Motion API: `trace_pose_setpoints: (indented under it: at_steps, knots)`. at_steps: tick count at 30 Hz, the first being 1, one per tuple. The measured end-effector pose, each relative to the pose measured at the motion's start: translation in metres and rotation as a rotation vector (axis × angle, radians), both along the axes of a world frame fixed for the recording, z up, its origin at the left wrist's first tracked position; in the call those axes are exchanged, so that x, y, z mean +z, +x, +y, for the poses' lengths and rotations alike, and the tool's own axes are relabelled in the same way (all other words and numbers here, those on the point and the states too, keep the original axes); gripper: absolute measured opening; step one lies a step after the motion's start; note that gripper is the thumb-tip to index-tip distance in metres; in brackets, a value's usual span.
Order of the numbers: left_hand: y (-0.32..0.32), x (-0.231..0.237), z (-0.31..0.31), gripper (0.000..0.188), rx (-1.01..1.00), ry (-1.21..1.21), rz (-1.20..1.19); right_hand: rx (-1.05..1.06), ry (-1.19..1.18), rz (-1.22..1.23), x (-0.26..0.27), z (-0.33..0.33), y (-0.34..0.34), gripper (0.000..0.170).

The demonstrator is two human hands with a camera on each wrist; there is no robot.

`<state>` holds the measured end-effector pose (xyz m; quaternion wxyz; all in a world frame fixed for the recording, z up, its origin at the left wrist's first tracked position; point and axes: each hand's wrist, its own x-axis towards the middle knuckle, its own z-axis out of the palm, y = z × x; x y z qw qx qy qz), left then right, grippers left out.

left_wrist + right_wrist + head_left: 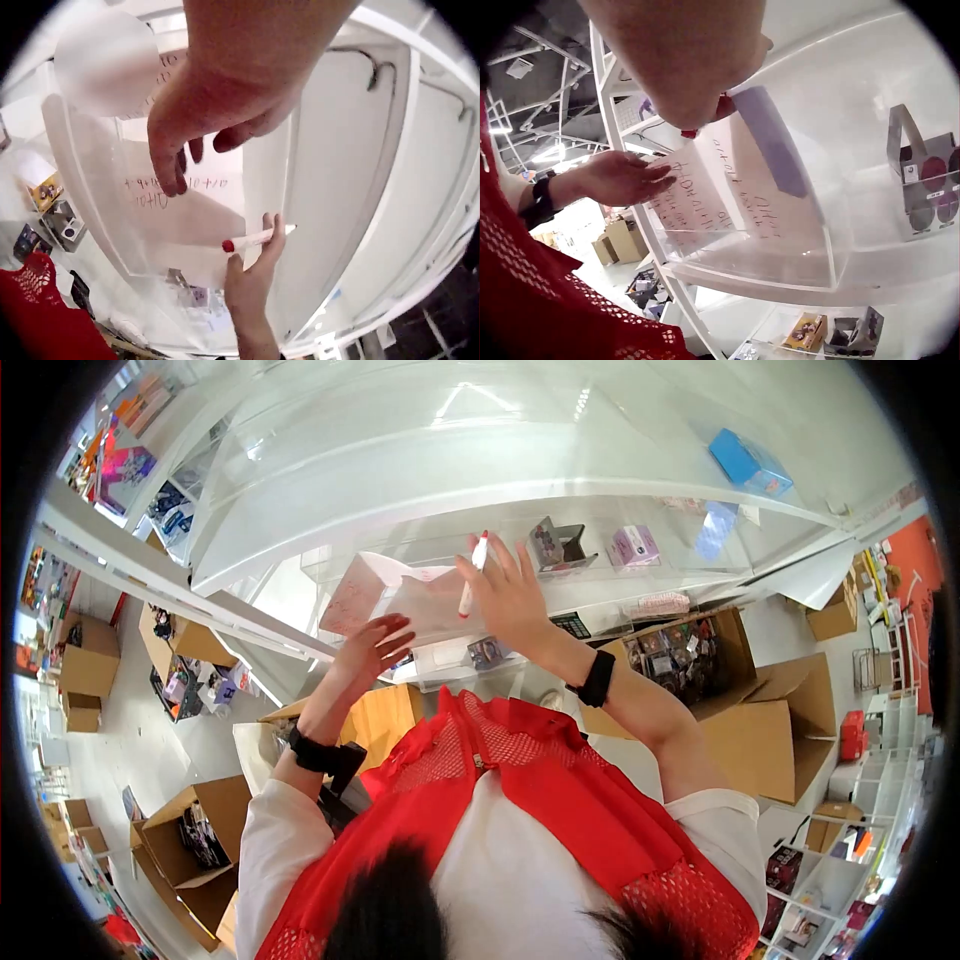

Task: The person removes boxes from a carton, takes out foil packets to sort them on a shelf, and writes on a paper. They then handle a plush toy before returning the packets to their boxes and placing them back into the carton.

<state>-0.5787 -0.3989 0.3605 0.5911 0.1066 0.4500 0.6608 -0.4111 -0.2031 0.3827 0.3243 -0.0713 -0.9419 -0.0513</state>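
Observation:
My right hand [510,600] pinches a white marker with red ends [474,575] between thumb and fingers. The left wrist view shows the same marker [251,240] slanting across that hand. My left hand [365,660] has loosely bent fingers with nothing between them, and its fingertips are close by the left edge of the paper [690,199]. Red handwriting covers the creased white paper [184,221], which stands in a clear plastic tray [780,276] on a white shelf. In the right wrist view the right hand's fingers and the marker are mostly hidden.
Small boxes, one grey [547,545] and one purple [634,546], stand farther right on the shelf. A blue box [750,461] lies on the level above. Open cartons [745,745] of packaged goods flank the person, and a white shelf post [150,570] rises at left.

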Motion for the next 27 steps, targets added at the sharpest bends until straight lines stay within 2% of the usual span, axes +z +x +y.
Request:
trace_pose_setpoints:
  at_steps: [2, 6, 7, 10, 11, 14, 15, 18, 19, 22, 23, 26, 27]
  knots:
    - [0.029, 0.029, 0.017, 0.031, -0.169, -0.035, 0.272, 0.096, -0.113, 0.071, 0.016, -0.014, 0.009, 0.053]
    - [0.061, 0.022, 0.057, 0.028, -0.28, 0.076, 0.889, 0.288, -0.221, 0.086, 0.016, -0.021, 0.03, 0.056]
    - [0.068, 0.027, 0.065, 0.029, -0.283, 0.177, 0.991, 0.287, -0.265, 0.039, 0.016, -0.021, 0.035, 0.059]
    - [0.085, 0.042, 0.09, 0.024, -0.384, 0.197, 1.076, 0.248, -0.384, -0.051, 0.012, -0.008, 0.055, 0.06]
    - [0.093, 0.057, 0.099, 0.02, -0.411, 0.098, 1.054, 0.258, -0.398, -0.144, 0.009, 0.0, 0.064, 0.06]
    - [0.114, 0.028, 0.147, 0.018, -0.143, 0.376, 1.089, 0.102, -0.443, -0.083, 0.004, 0.024, 0.109, 0.059]
    - [0.114, 0.028, 0.161, 0.017, -0.144, 0.35, 1.243, 0.059, -0.474, -0.058, 0.001, 0.031, 0.122, 0.058]
    - [0.13, 0.046, 0.2, 0.023, -0.134, 0.37, 1.442, -0.058, -0.552, 0.075, -0.013, 0.049, 0.158, 0.059]
    - [0.131, 0.038, 0.217, 0.025, -0.051, 0.468, 1.605, -0.084, -0.562, 0.045, -0.01, 0.056, 0.17, 0.06]
    - [0.137, 0.017, 0.26, 0.029, -0.034, 0.422, 1.639, -0.132, -0.531, 0.055, -0.02, 0.08, 0.198, 0.059]
    - [0.138, 0.014, 0.269, 0.029, -0.084, 0.367, 1.511, -0.14, -0.536, 0.039, -0.019, 0.09, 0.206, 0.059]
    - [0.131, -0.006, 0.291, 0.027, -0.184, 0.191, 1.971, -0.163, -0.543, -0.002, -0.017, 0.122, 0.229, 0.059]
    - [0.131, -0.005, 0.293, 0.024, -0.252, 0.168, 1.992, -0.171, -0.544, -0.008, -0.016, 0.133, 0.235, 0.058]
